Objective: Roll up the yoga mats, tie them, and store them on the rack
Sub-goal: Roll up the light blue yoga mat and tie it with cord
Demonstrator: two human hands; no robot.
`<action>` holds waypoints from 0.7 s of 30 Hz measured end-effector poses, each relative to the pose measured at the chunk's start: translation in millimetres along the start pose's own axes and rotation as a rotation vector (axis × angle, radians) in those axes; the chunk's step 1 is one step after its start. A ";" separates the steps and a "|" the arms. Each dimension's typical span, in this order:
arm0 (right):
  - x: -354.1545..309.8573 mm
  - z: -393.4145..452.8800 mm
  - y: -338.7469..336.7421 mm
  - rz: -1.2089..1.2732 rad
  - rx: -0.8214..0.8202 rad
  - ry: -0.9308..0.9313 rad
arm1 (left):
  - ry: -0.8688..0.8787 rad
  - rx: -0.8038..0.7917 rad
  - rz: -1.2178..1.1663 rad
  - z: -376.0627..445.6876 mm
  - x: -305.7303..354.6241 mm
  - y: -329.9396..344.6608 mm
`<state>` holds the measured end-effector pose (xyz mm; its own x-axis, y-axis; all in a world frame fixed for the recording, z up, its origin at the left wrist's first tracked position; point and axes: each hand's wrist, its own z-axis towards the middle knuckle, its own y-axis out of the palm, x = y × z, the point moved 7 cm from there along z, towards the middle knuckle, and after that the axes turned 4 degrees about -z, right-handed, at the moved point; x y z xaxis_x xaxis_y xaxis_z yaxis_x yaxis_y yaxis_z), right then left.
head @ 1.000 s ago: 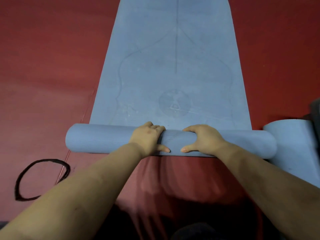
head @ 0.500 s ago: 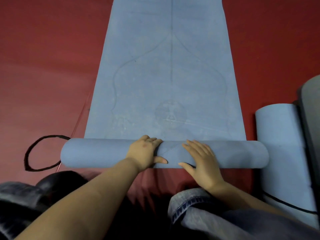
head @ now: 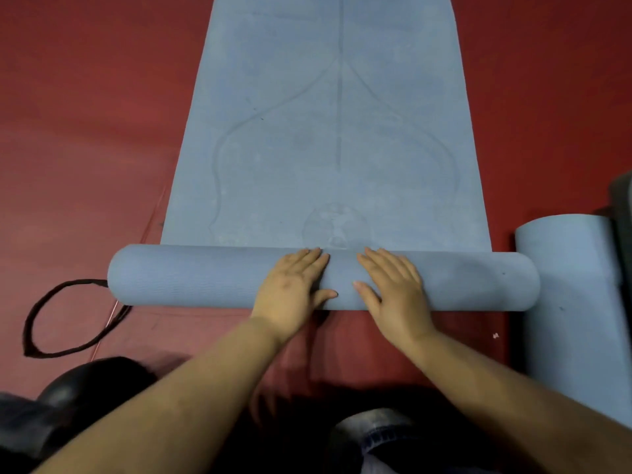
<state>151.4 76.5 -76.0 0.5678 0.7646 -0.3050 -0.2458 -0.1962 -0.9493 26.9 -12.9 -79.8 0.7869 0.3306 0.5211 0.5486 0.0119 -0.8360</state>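
Observation:
A blue yoga mat (head: pixel 328 131) lies flat on the red floor and runs away from me. Its near end is wound into a thick roll (head: pixel 191 277) lying crosswise. My left hand (head: pixel 294 289) and my right hand (head: pixel 393 289) rest palm-down on the middle of the roll, fingers straight and pointing forward, thumbs on the near side. A black strap loop (head: pixel 65 323) lies on the floor by the roll's left end.
A second rolled blue mat (head: pixel 578 302) lies at the right, touching the roll's right end. A dark grey object (head: pixel 622 213) sits behind it at the frame edge. My knees in dark jeans (head: pixel 386 432) are below. Red floor (head: pixel 85 131) spreads left.
The roll has grown slightly and advanced over the mat's circle mark. My fingers went from curled over the roll to flat on top. The left end now reaches the strap loop.

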 end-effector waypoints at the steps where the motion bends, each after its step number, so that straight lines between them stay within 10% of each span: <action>1: -0.9 -9.6 1.8 -0.007 0.021 -0.017 | 0.008 -0.036 -0.023 10.0 -3.6 -6.2; 11: 31.9 85.3 4.5 0.052 -0.344 -0.059 | 0.044 0.038 0.182 37.4 -15.0 -14.6; 16: 25.7 50.8 -6.2 -0.045 0.056 -0.001 | 0.088 -0.040 0.082 65.6 -24.5 -28.4; 21: 32.9 86.3 -8.1 -0.062 -0.028 -0.033 | 0.070 0.077 0.129 92.8 -23.5 -50.5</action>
<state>104.4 156.2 -71.8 0.5548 0.7956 -0.2435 -0.1885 -0.1649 -0.9681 -45.5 66.3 -65.8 0.8687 0.2671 0.4171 0.4206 0.0467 -0.9060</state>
